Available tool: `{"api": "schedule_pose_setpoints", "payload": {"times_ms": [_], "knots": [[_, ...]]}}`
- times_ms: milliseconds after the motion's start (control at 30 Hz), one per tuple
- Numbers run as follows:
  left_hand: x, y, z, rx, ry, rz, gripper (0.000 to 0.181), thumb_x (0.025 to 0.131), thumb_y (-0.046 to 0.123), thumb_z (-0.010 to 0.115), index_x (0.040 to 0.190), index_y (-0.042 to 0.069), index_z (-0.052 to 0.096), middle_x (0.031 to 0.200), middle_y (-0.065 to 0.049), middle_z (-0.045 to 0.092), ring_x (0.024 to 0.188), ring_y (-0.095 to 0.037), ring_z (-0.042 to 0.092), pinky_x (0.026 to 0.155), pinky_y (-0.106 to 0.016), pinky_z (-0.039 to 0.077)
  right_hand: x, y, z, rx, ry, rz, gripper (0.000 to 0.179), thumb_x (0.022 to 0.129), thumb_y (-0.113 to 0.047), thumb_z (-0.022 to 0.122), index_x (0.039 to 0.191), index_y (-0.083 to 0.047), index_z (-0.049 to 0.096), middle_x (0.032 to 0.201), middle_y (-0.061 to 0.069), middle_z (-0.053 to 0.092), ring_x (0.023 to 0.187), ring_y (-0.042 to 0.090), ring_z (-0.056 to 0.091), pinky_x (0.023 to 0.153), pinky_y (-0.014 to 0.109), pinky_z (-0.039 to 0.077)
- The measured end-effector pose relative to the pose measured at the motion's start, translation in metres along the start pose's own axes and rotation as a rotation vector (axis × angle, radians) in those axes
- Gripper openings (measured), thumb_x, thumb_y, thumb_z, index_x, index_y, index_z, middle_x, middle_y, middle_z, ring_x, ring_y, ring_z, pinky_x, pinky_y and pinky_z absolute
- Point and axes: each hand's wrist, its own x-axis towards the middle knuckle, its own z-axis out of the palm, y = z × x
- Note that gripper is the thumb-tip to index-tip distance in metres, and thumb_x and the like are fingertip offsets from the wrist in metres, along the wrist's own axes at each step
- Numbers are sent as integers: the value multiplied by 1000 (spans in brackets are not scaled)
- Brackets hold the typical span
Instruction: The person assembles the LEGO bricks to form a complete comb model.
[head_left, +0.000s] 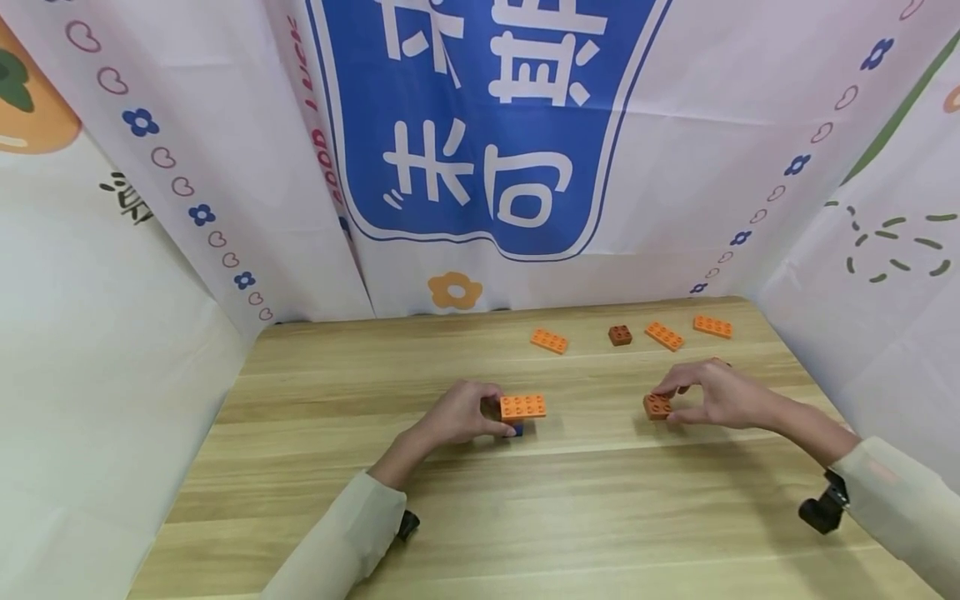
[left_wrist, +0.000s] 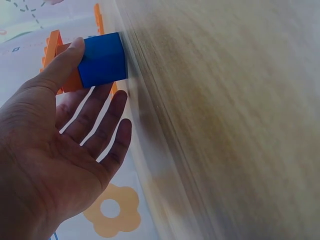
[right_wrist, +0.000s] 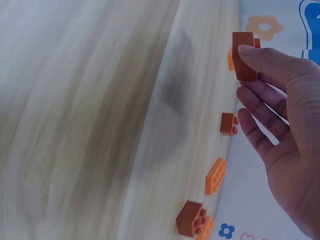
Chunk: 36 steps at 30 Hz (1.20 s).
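Note:
Near the middle of the table, my left hand [head_left: 465,414] grips a small brick stack between thumb and fingers. On top of that stack is an orange eight-stud plate [head_left: 522,407], jutting out to the right. In the left wrist view its bottom part is a blue brick [left_wrist: 102,59], with orange between. Over to the right, my right hand [head_left: 723,396] pinches a brown brick [head_left: 657,407], studs up. The right wrist view shows the thumb across the side of this brown brick [right_wrist: 243,62], which is held above the tabletop.
Along the back of the wooden table [head_left: 300,467] lie orange plates [head_left: 550,341] and a loose brown brick [head_left: 620,335]. Another brown brick [right_wrist: 190,219], mostly hidden behind my right hand in the head view, sits at the far right. Printed cloth [head_left: 660,200] hangs behind and beside the table.

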Motion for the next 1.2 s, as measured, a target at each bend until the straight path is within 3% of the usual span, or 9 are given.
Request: {"api": "schedule_pose_setpoints", "payload": {"times_ms": [567, 867, 1200], "knots": [[-1, -2, 1, -19, 3, 17, 27, 84, 31, 93, 96, 18, 72, 95, 7, 75, 81, -7, 62, 76, -28, 54, 36, -30, -1, -11, 20, -91, 32, 84, -13, 91, 114, -16, 80, 109, -8, 77, 96, 13, 73, 80, 43, 63], [-2, -3, 3, -28, 3, 14, 26, 85, 31, 92, 96, 18, 73, 96, 8, 75, 82, -6, 62, 78, -30, 55, 57, -45, -2, -11, 31, -82, 32, 86, -17, 90, 117, -14, 80, 113, -3, 78, 98, 14, 74, 83, 41, 63], [-2, -4, 3, -25, 10, 16, 27, 85, 32, 92, 97, 18, 73, 96, 7, 75, 81, -7, 62, 77, -29, 54, 80, -52, 7, 13, 70, -188, 32, 86, -16, 90, 116, -12, 80, 110, -3, 78, 95, 13, 73, 80, 36, 62]]}}
